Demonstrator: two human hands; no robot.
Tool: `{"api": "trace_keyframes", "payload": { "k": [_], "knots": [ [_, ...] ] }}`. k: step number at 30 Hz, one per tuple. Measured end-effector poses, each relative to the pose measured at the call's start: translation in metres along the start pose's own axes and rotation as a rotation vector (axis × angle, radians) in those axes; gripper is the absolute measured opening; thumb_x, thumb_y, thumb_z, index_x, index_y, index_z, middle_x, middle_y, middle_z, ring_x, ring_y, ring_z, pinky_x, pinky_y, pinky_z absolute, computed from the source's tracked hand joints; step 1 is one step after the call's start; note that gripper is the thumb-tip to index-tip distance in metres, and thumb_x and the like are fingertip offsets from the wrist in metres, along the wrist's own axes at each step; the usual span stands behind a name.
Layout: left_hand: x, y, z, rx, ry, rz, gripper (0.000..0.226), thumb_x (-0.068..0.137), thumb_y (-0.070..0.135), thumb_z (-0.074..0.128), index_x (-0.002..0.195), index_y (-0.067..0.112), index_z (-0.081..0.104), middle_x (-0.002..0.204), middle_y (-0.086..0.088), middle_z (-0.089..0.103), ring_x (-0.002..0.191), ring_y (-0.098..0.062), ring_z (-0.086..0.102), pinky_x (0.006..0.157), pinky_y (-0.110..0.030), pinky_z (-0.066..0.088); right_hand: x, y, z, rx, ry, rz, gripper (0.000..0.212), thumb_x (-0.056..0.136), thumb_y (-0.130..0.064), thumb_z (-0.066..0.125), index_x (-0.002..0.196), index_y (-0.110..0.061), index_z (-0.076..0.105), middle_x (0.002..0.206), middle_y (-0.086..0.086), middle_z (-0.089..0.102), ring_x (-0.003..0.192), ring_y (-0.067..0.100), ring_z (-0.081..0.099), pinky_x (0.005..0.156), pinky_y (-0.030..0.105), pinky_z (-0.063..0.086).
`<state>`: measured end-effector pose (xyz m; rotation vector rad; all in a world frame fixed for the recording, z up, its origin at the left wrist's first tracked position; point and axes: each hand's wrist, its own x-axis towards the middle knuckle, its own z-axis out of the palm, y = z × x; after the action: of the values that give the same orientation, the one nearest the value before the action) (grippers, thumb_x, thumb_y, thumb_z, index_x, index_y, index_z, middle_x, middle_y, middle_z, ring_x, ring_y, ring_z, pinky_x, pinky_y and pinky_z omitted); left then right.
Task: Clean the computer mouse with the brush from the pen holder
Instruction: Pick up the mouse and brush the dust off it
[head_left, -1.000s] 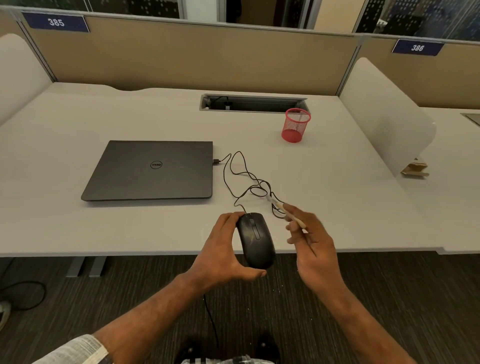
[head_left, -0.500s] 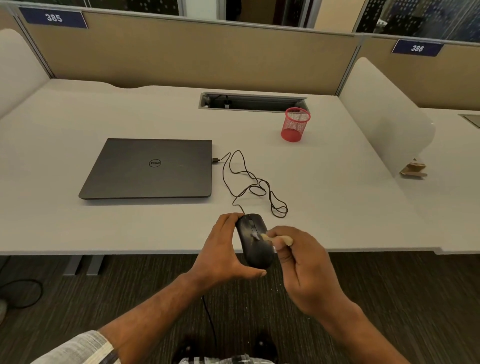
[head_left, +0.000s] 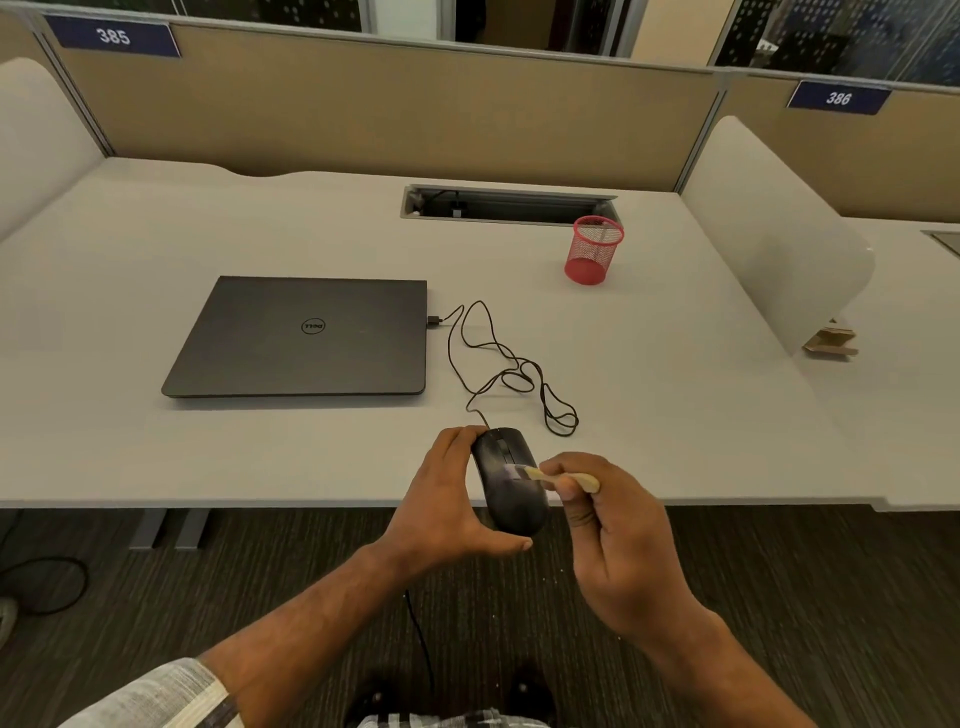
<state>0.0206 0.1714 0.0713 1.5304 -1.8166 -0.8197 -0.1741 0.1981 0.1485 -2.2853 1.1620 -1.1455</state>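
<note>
Mouse (head_left: 511, 480) gripped by left hand (head_left: 447, 506), right hand (head_left: 618, 540) pinching brush (head_left: 550, 477); pen holder (head_left: 594, 250) empty

The left hand (head_left: 447, 499) covers the left flank of the black corded computer mouse (head_left: 511, 483), and its fingers beyond the mouse are hidden. The right hand (head_left: 618, 540) hides the middle of the small pale-handled brush (head_left: 540, 475); the bristles are a blur against the mouse. Inside the red mesh pen holder (head_left: 594, 250), nothing can be made out. The bottom edge cuts both forearms.
</note>
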Motion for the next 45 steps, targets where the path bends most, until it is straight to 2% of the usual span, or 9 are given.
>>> {"api": "trace_keyframes", "payload": {
  "k": [5,9,13,16,25,28,36,40,45],
  "knots": [
    [0.001,0.002,-0.001,-0.007,0.018,0.007,0.113,0.047,0.067,0.086,0.140,0.034,0.030,0.129,0.020,0.035,0.117,-0.001,0.041,0.096,-0.006,0.029,-0.005,-0.007,0.005,-0.040,-0.108,-0.014,0.032,0.104,-0.041,0.031,0.113,-0.024,0.056,0.099,-0.008,0.067,0.089,0.001,0.059,0.076,0.024,0.053],
    [0.001,0.004,-0.001,-0.015,0.023,0.010,0.114,0.047,0.069,0.081,0.142,0.029,0.032,0.129,0.017,0.036,0.118,-0.002,0.041,0.095,-0.004,0.029,-0.011,-0.011,0.010,-0.041,-0.193,-0.002,0.036,0.103,-0.043,0.030,0.112,-0.024,0.058,0.097,-0.009,0.068,0.087,0.002,0.060,0.076,0.026,0.054],
    [0.002,0.004,-0.002,-0.007,0.022,0.005,0.115,0.047,0.066,0.086,0.142,0.030,0.031,0.132,0.016,0.037,0.119,-0.004,0.041,0.100,-0.010,0.031,-0.007,-0.008,0.006,0.009,-0.078,-0.028,0.032,0.104,-0.040,0.033,0.116,-0.021,0.056,0.101,-0.004,0.069,0.091,0.006,0.063,0.076,0.031,0.055],
    [0.000,0.003,-0.002,-0.004,0.022,0.002,0.115,0.047,0.062,0.090,0.141,0.032,0.030,0.129,0.020,0.034,0.118,-0.001,0.040,0.095,-0.004,0.029,-0.002,-0.005,0.002,-0.008,0.010,-0.061,0.032,0.105,-0.037,0.034,0.117,-0.017,0.055,0.100,0.003,0.069,0.089,0.013,0.064,0.072,0.033,0.056],
    [-0.001,0.003,-0.002,-0.028,0.025,0.006,0.111,0.048,0.065,0.082,0.141,0.031,0.033,0.130,0.016,0.039,0.117,-0.003,0.044,0.098,-0.010,0.034,-0.007,-0.012,0.009,-0.099,-0.172,-0.044,0.033,0.104,-0.042,0.029,0.116,-0.024,0.054,0.099,-0.007,0.070,0.088,0.005,0.062,0.075,0.028,0.054],
    [-0.001,0.004,-0.001,-0.017,0.028,0.006,0.112,0.047,0.062,0.082,0.142,0.029,0.033,0.130,0.015,0.039,0.118,-0.003,0.043,0.099,-0.012,0.034,-0.006,-0.012,0.010,-0.092,-0.223,-0.015,0.035,0.103,-0.042,0.030,0.112,-0.023,0.058,0.096,-0.008,0.068,0.084,0.006,0.061,0.073,0.031,0.054],
    [-0.001,0.003,-0.002,-0.005,0.018,0.000,0.116,0.046,0.063,0.089,0.141,0.034,0.029,0.129,0.021,0.034,0.118,-0.001,0.040,0.093,-0.002,0.029,0.000,-0.007,0.004,-0.032,-0.037,-0.014,0.033,0.103,-0.034,0.038,0.118,-0.015,0.058,0.101,0.002,0.070,0.089,0.014,0.066,0.072,0.035,0.056],
    [-0.002,0.003,-0.002,-0.014,0.019,0.006,0.116,0.047,0.061,0.090,0.141,0.035,0.029,0.129,0.022,0.033,0.118,0.001,0.040,0.095,-0.002,0.029,-0.001,-0.009,0.006,-0.080,-0.082,0.008,0.032,0.101,-0.034,0.040,0.118,-0.016,0.060,0.101,-0.001,0.071,0.089,0.011,0.065,0.072,0.033,0.057],
    [-0.002,0.003,-0.001,-0.013,0.009,0.019,0.112,0.048,0.064,0.084,0.141,0.033,0.030,0.130,0.019,0.036,0.117,0.002,0.040,0.096,-0.004,0.029,-0.005,-0.016,0.012,-0.077,-0.170,-0.005,0.037,0.103,-0.043,0.029,0.113,-0.022,0.058,0.097,-0.007,0.070,0.087,0.004,0.061,0.075,0.023,0.053]
  ]
}}
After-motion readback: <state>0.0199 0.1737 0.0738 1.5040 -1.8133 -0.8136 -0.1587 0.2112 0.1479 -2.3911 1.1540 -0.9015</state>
